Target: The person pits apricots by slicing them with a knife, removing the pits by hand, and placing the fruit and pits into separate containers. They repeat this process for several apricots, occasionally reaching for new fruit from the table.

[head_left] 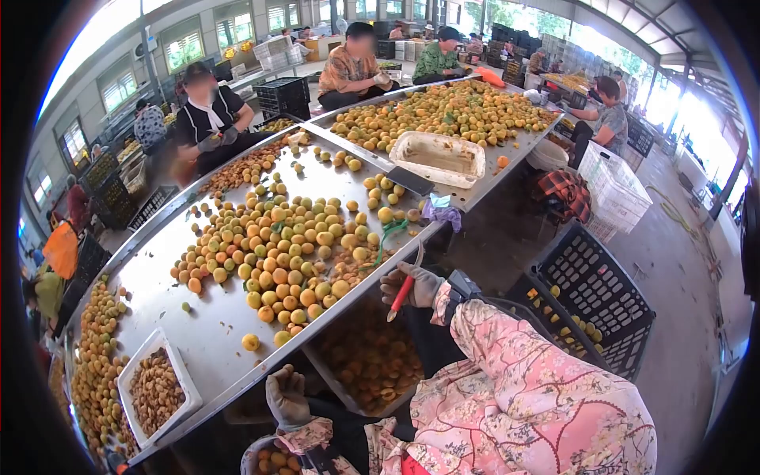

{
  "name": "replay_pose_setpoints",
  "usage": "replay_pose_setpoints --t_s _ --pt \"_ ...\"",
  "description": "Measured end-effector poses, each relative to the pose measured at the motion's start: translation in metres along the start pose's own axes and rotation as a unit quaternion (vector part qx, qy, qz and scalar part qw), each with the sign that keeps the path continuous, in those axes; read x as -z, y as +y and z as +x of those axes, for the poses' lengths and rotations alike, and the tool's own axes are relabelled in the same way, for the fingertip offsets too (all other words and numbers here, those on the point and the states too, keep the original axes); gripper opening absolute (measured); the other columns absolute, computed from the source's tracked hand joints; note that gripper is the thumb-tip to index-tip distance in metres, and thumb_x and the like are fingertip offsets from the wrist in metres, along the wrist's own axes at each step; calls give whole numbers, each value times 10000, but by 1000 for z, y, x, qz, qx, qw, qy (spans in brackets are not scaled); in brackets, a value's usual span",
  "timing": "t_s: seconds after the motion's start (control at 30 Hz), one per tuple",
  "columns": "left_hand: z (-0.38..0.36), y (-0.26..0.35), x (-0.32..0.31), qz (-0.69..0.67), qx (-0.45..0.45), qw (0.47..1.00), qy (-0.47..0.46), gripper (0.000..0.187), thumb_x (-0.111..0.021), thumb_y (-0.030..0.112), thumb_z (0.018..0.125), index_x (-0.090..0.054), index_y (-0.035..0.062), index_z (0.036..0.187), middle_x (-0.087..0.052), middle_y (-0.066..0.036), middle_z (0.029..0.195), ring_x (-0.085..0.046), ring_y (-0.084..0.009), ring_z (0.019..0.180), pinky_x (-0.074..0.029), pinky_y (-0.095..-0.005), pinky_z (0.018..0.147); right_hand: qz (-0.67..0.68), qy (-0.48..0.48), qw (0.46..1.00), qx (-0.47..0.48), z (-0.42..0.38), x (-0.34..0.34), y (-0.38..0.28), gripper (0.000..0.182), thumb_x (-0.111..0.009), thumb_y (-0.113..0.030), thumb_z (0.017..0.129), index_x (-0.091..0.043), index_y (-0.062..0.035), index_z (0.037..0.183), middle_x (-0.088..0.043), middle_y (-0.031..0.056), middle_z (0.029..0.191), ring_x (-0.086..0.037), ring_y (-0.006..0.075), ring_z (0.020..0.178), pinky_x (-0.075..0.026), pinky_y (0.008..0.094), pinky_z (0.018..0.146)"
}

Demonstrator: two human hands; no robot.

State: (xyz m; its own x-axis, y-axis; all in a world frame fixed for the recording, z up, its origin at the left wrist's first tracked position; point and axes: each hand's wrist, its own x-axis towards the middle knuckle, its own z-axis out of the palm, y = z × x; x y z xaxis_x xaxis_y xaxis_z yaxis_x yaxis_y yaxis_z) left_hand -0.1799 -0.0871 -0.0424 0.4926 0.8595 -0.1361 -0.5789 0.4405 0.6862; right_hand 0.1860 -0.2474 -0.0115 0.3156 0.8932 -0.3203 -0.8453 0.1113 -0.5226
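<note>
Right hand (pixel 413 286), gloved, is closed around a red-handled knife (pixel 401 294) — grip clamped on the handle, blade end pointing down and slightly toward the person, long axis running roughly from upper right to lower left in the head view. Left hand (pixel 287 396), also gloved, sits low at the near edge of the bench (pixel 207 336), fingers curled loosely; cannot tell whether it holds anything (nothing visible in it). The apricot pile (pixel 281 249) lies up and left of the knife hand, spread across the middle of the steel bench; the right hand is nearer to its near edge, the left hand nearer to a lone apricot (pixel 251 342) lying apart from the heap close to the bench edge. Below the bench edge, between the two hands, a tray of halved fruit (pixel 368 360) sits just under the knife tip. A white tray of pits (pixel 156 389) rests on the bench at the left, well apart from both hands. A green strap (pixel 389 234) lies by the pile's right side, an empty white tub (pixel 438 157) further back on the next bench section. Black crate (pixel 599 293) on the floor at right holds a few apricots. Other people sit across the bench — their hands stay well away from this person's.
</note>
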Motion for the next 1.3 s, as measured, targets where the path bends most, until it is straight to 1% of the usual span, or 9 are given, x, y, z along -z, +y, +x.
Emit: replay_pose_setpoints --t_s 0.07,0.2,0.83,0.93,1.03,1.1,1.23,1.27,1.3 --pt "-2 2 6 -11 -8 1000 -25 290 -479 310 953 -617 55 959 -657 -107 1005 -635 -195 805 -531 -358 769 -12 18 1000 -1 0 -3 4 360 -539 -361 916 -585 -8 961 -624 140 1057 -603 299 1007 -463 532 914" --pt "-11 7 3 -16 -26 999 -28 286 -483 307 952 -615 53 956 -654 -109 1008 -629 -191 804 -528 -357 772 -36 3 999 0 0 -2 4 355 -546 -355 913 -582 -10 988 -618 134 1061 -599 293 1013 -467 525 913" --pt "-16 -3 -2 44 -28 999 -10 300 -466 306 958 -600 38 979 -643 -126 1024 -627 -221 842 -525 -376 796 -54 12 998 -31 4 -7 9 341 -550 -334 914 -603 2 948 -633 139 1049 -609 308 996 -486 500 898" --pt "-15 -4 -8 67 -25 997 0 304 -468 310 958 -598 36 978 -645 -125 1021 -632 -220 841 -528 -374 790 -76 -9 996 -33 11 2 11 367 -552 -354 911 -604 -2 1004 -630 117 1078 -608 290 1003 -493 483 879" --pt "-8 -10 -12 84 -10 996 5 308 -476 316 954 -596 34 980 -648 -125 1014 -638 -219 839 -530 -374 784 -70 -29 995 -60 12 4 11 380 -545 -351 918 -605 16 992 -629 135 1073 -615 303 989 -503 482 863" --pt "-8 -11 -10 87 10 996 14 306 -491 323 946 -600 38 968 -652 -125 1007 -640 -217 837 -531 -374 784 -81 -27 996 -40 14 5 13 399 -546 -359 917 -603 28 993 -629 150 1064 -614 312 989 -502 489 865" --pt "-3 -13 -23 10 60 996 58 298 -502 325 940 -611 48 949 -653 -117 1003 -639 -218 828 -529 -372 780 -89 87 991 -57 18 -11 6 383 -535 -352 920 -599 22 964 -632 146 1046 -627 301 949 -514 486 853" --pt "1 -13 -29 -4 79 995 65 291 -508 320 938 -614 50 946 -654 -111 993 -638 -217 823 -529 -372 775 -64 130 987 -65 26 -15 3 372 -520 -329 924 -603 33 953 -644 143 969 -636 283 876 -515 469 841" --pt "5 -11 -42 -6 79 994 73 291 -508 320 938 -614 50 946 -654 -111 993 -638 -217 823 -529 -372 775 -66 131 986 -73 35 -21 -2 372 -520 -329 924 -603 33 953 -644 143 969 -636 283 876 -515 469 841"
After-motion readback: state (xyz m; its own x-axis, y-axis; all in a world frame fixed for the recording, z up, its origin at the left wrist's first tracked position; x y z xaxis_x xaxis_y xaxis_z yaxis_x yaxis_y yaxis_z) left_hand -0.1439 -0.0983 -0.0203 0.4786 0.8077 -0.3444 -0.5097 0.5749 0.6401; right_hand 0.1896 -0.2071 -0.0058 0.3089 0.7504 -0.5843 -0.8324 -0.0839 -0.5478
